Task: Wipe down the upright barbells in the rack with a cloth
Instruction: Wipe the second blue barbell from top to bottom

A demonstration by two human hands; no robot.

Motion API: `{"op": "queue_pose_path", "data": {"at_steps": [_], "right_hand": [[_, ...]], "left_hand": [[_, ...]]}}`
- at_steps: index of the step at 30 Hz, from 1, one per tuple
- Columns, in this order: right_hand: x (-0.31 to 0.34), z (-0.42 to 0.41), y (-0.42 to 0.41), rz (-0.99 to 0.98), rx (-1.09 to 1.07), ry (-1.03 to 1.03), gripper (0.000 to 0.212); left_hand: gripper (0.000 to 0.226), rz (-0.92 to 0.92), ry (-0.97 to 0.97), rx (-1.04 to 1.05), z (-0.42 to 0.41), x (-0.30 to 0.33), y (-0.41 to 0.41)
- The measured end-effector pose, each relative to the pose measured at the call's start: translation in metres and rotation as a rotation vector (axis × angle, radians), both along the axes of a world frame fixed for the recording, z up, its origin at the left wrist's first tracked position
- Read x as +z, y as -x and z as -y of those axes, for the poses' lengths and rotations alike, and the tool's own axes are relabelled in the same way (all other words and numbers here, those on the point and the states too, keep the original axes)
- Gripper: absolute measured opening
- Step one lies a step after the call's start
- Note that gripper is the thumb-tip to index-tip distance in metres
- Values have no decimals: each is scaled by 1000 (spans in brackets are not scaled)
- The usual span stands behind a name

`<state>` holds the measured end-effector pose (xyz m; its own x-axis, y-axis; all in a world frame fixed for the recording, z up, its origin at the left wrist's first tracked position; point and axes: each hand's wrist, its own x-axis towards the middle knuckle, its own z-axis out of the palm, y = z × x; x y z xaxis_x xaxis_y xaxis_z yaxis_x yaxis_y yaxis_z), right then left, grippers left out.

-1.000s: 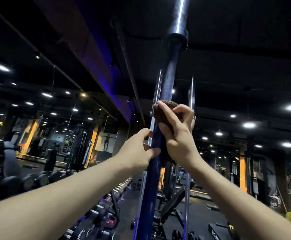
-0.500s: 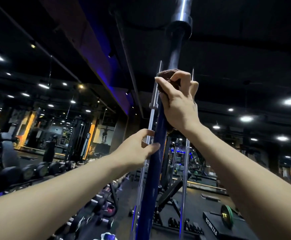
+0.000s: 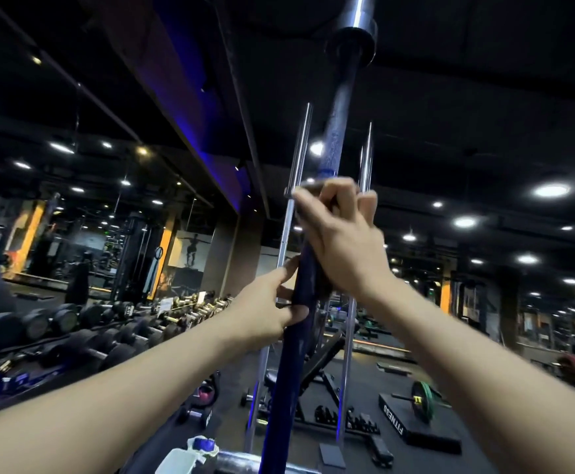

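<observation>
the blue barbell (image 3: 313,275) stands upright in the middle of the view, its steel collar high above. the right hand (image 3: 344,241) is curled around the blue barbell, with only a dark edge of the cloth (image 3: 308,186) showing at the fingertips. just below it the left hand (image 3: 269,309) grips the same shaft. two chrome bars (image 3: 298,159) stand just behind the blue barbell.

There are three upright barbells: one thick dark blue steel barbell (image 3: 330,155) in front, and two thin chrome barbells, one on the left (image 3: 299,155) and one on the right (image 3: 365,159). Two bare hands are seen, the left hand (image 3: 265,309) and the right hand (image 3: 344,241). One black plyo box with white letters (image 3: 416,425) stands on the floor. The dumbbells are too many and too blurred to count.
</observation>
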<state>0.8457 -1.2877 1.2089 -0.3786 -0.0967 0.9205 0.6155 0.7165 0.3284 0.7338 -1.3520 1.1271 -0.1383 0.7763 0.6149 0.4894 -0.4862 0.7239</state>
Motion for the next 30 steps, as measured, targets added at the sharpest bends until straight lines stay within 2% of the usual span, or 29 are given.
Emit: {"op": "queue_pose_path", "data": {"at_steps": [3,5,9,12,13,14,17,22,25,28,30], "right_hand": [[53,8,6,-68,-39,117,36],[57,9,13,-81,-70,148,38],[-9,-4,17,-82,-66,44,43],[-58,-9,8,-27,4,17,50],[-63,-9,5,4,9,34,47],[-60,-8,2,29,18,50,41],[-24,-1,-2,54,31,115,42],[17,0,8,-82,38,201,38],[-17,-6,13,-131,126,184,37],[-74,-10,7,-86,203,145,38],[-91,-8,1,-49,200,164,41]], "left_hand": [[65,-10,-43,0,-3,-3,4],[67,0,-63,6,-5,-5,7],[67,20,-78,8,-8,-8,9],[49,8,-67,-4,-6,-9,6],[44,0,-68,6,-6,-9,4],[43,-10,-70,21,-5,-9,1],[47,-42,-78,75,-2,-11,-7],[62,16,27,-39,2,-35,-2],[60,47,44,-68,1,-37,3],[54,85,56,-110,0,-36,1],[54,99,49,-113,-1,-37,0]]}}
